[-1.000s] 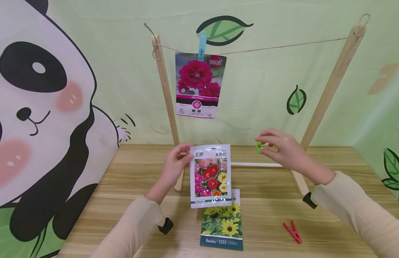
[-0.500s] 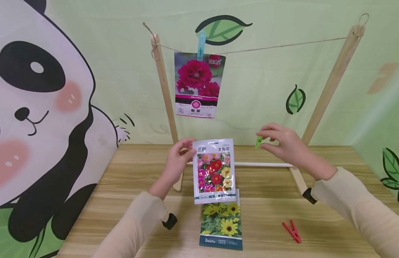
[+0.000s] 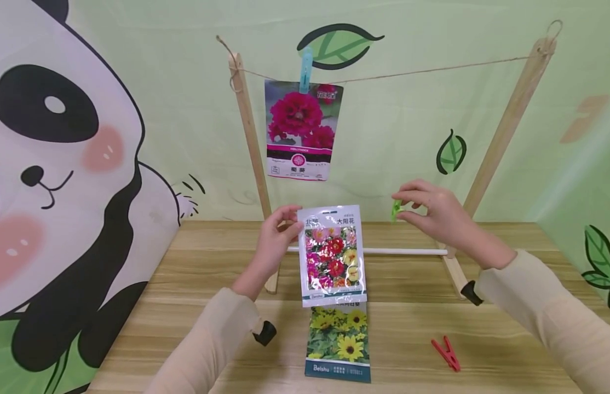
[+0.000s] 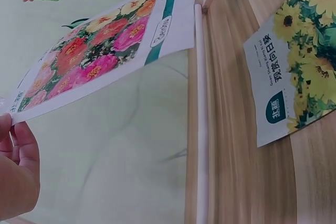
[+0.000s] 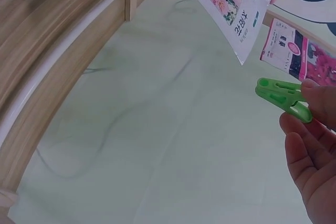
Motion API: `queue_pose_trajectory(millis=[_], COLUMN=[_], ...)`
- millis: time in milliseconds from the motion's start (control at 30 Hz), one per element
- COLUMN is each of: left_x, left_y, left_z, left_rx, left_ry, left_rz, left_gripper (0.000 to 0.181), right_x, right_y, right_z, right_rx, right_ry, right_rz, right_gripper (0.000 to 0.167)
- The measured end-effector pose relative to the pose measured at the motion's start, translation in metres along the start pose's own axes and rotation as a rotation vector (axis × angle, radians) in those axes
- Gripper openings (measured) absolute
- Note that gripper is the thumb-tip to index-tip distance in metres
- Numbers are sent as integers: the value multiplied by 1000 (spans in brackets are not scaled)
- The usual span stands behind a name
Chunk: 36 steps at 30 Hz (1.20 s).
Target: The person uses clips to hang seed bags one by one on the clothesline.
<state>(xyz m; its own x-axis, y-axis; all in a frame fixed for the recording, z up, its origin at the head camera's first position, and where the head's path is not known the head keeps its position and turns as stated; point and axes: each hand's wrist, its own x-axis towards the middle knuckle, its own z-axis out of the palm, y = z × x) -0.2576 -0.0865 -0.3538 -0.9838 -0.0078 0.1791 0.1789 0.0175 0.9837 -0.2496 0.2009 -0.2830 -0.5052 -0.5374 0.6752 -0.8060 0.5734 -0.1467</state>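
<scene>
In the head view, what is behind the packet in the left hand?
The white rod and the sunflower packet. The held packet covers part of the rod and the sunflower packet's top.

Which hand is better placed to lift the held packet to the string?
Probably the left hand: it pinches the packet near its upper corner, below the string. The right hand pinches a green clip, apart from the packet.

In the head view, the left hand (image 3: 276,239) is held near seven o'clock, the right hand (image 3: 439,214) near three, each set in a pinch. The left forearm (image 3: 213,334) is slanted toward one o'clock, the right forearm (image 3: 534,303) toward ten.
</scene>
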Motion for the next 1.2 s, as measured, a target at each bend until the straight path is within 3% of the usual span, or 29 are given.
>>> queue_pose_trajectory(millis=[800,1200], left_x=[9,12], left_y=[11,19], left_z=[14,18], left_rx=[-28,3], left_ry=[13,12], left_rz=[46,75], left_gripper=[31,28], right_x=[21,33], right_y=[2,-1], right_z=[-10,-19], right_rx=[-26,-33], right_ry=[46,35], right_rz=[21,49], right_gripper=[29,29])
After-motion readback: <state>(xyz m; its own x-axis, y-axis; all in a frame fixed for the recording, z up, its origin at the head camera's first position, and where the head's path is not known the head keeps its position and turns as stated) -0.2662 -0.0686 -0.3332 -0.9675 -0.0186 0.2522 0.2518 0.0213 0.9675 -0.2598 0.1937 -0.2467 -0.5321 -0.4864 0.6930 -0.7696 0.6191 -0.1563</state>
